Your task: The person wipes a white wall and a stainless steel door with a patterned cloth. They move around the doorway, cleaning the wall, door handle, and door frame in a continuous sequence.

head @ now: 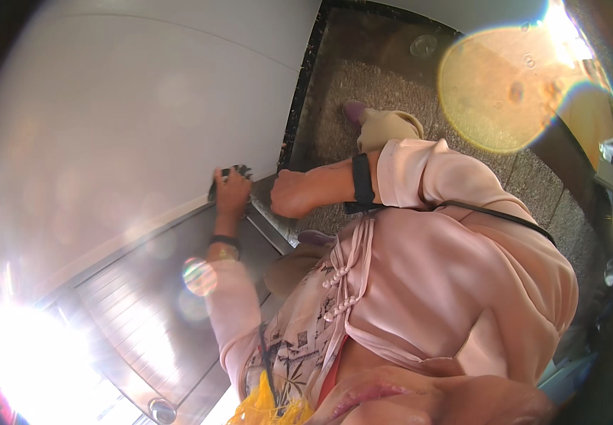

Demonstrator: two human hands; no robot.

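Note:
My left hand (232, 192) has its fingers bent over a small dark object (242, 171) at the edge between the pale wall and a brown panelled door. The object is partly hidden and too blurred to name. Close beside it, my right hand (291, 194) is curled into a fist, and I see nothing sticking out of it. Both wrists carry a black band. The brown door (125, 289) has grooved lines and a round metal knob (163, 410) near its lower end in the picture.
A plain white wall (168, 95) fills the left, edged by black speckled trim (302, 79). Behind my right arm lies a grey-brown textured rug (370, 85). My purple shoe (355, 111) rests on it. Bright light and lens flare wash out the lower left and upper right.

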